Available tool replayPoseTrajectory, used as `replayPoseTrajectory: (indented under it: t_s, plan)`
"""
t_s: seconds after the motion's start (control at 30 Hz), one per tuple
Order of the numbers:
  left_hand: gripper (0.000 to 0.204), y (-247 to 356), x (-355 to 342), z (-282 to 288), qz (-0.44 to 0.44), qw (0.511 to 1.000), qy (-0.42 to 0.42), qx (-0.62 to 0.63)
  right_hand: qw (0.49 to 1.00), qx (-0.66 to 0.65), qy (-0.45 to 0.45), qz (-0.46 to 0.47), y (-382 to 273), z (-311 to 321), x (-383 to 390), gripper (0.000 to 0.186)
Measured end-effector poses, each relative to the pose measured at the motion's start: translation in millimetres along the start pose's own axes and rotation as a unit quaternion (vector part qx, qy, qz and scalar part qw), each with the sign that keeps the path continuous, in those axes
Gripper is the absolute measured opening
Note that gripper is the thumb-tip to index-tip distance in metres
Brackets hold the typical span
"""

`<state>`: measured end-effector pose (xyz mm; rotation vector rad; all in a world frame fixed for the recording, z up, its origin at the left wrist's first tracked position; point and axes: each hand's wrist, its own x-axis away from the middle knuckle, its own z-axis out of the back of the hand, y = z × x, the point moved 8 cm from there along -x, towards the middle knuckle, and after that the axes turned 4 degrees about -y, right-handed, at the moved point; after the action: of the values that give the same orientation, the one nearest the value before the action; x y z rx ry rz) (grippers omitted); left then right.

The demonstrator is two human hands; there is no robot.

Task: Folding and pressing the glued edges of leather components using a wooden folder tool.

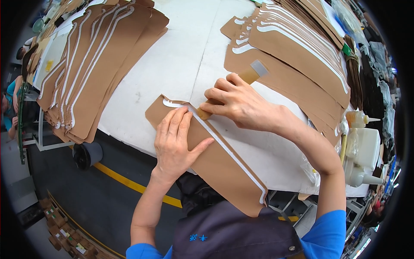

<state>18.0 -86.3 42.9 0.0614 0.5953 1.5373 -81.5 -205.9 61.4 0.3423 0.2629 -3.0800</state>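
Note:
A brown flat panel (215, 169) with a white strip along its right edge lies slantwise across the near edge of the table, its lower end over my apron. My left hand (173, 140) rests on the panel with fingers stretched out, the fingertips by the strip's upper part. My right hand (235, 101) is closed round a tan stick-like tool (249, 76) with a whitish end pointing up and away. The tool's lower, yellowish end touches or hovers just over the panel's edge beside my left fingertips; which of the two I cannot tell.
Overlapping brown panels with white strips lie in a stack (118, 49) at far left and another stack (297, 52) at far right. Squeeze bottles (360, 118) and a white jug (368, 146) stand right. A dark bucket (87, 155) is on the floor left of the white table (181, 52).

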Motion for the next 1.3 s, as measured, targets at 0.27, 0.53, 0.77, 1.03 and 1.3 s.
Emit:
replayPoseTrajectory:
  t_s: [0.27, 0.53, 0.77, 1.03, 1.3]
  plan:
    - [0.072, -3.3, -1.0, -0.2, -0.009, 1.0, -0.021, -0.009, 0.999, 0.021, 0.011, 0.031, 7.1, -5.6, -14.2, 0.025]
    - [0.071, -5.7, -1.1, -1.6, -0.013, 1.0, -0.009, -0.002, 0.998, 0.001, -0.034, 0.047, 18.5, -5.0, -33.1, 0.026]
    - [0.071, -7.1, -3.3, 0.0, -0.005, 1.0, -0.006, 0.012, 0.993, -0.044, -0.065, 0.092, 29.6, -7.8, -51.3, 0.032]
    - [0.07, -7.3, -3.5, 0.8, 0.011, 1.0, -0.007, 0.029, 0.983, -0.056, -0.112, 0.136, 31.0, -14.0, -79.2, 0.031]
    - [0.061, -9.5, -0.6, -0.2, 0.012, 0.999, 0.01, 0.037, 0.984, -0.087, -0.105, 0.115, 25.9, -19.9, -89.3, 0.032]
